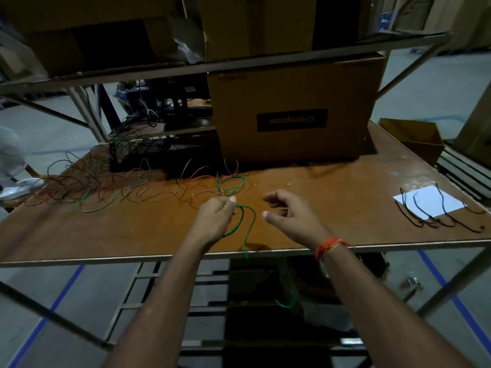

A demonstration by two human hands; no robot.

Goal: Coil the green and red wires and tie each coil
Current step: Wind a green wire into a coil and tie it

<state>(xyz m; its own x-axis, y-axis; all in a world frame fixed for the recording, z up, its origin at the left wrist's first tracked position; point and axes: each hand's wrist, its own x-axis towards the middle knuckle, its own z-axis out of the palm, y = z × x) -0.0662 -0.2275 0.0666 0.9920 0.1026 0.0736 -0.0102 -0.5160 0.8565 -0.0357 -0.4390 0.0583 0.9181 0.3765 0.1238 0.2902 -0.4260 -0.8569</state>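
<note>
Left hand pinches green wire; right hand loosely curled, empty

Green wire in the left hand, bright green. Tangle of wires on the table is red, green and some dark. Table top is orange-brown, glossy, pale edge. Cardboard box brown, with a black label and tan lettering. Paper sheet white, black ties across it. Right wrist wears an orange thread band. Floor grey with blue tape lines.
</note>
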